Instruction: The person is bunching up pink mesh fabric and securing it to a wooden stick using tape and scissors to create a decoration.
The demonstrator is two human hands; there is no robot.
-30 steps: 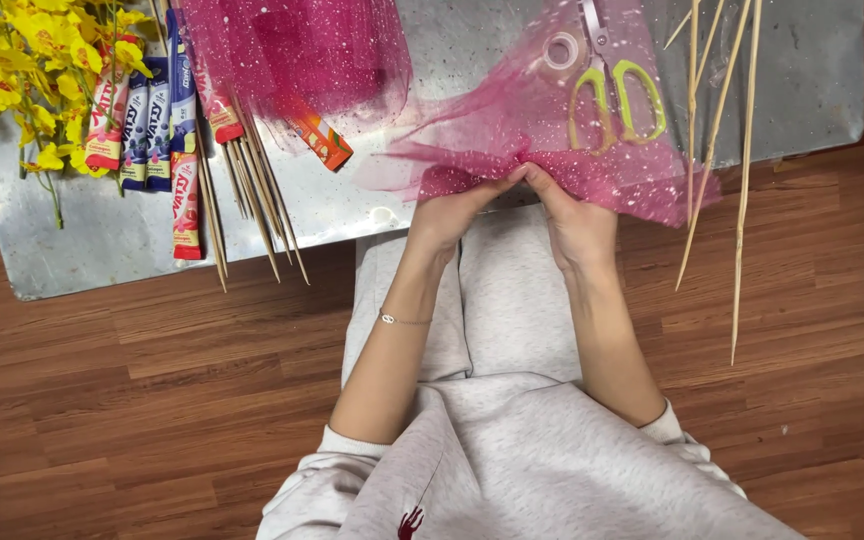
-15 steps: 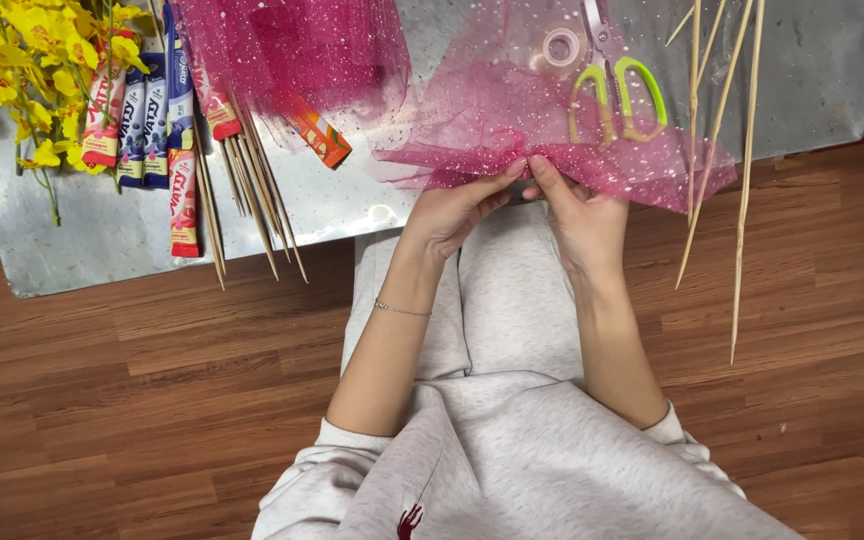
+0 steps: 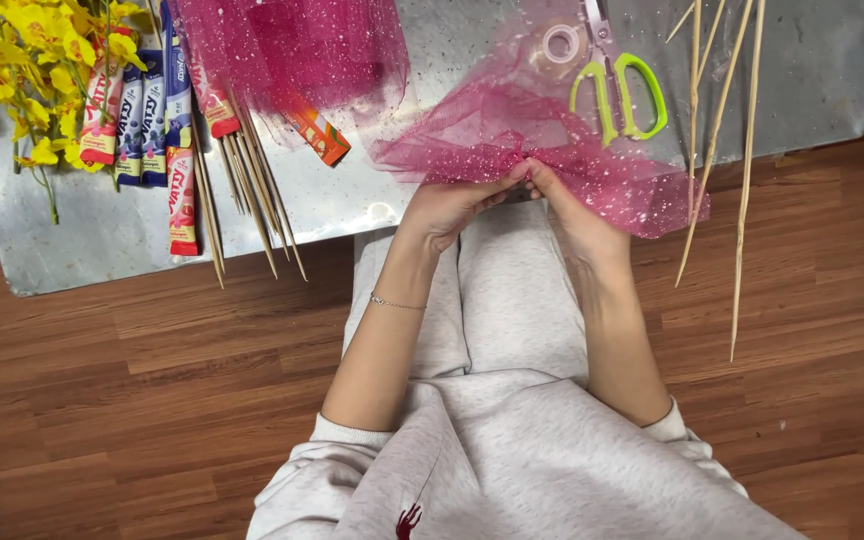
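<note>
1. Yellow flowers point(image 3: 12, 60) and snack sticks point(image 3: 142, 120) lie on the counter's point(image 3: 82, 250) left.
2. Left hand point(image 3: 452, 205) pinches the pink glitter tulle point(image 3: 512, 140) at the counter's near edge.
3. Right hand point(image 3: 577, 215) pinches it alongside, fingertips touching.
4. Green scissors point(image 3: 617, 85) and skewers point(image 3: 722, 150) lie right.

The pink tulle piece point(image 3: 542, 150) is a sheer magenta net flecked with white speckles. It lies bunched and crumpled in the upper centre-right of the frame, over the edge of the metal sheet. Its near edge is gathered into folds and pinched at centre; the exact number of layers cannot be determined.
</note>
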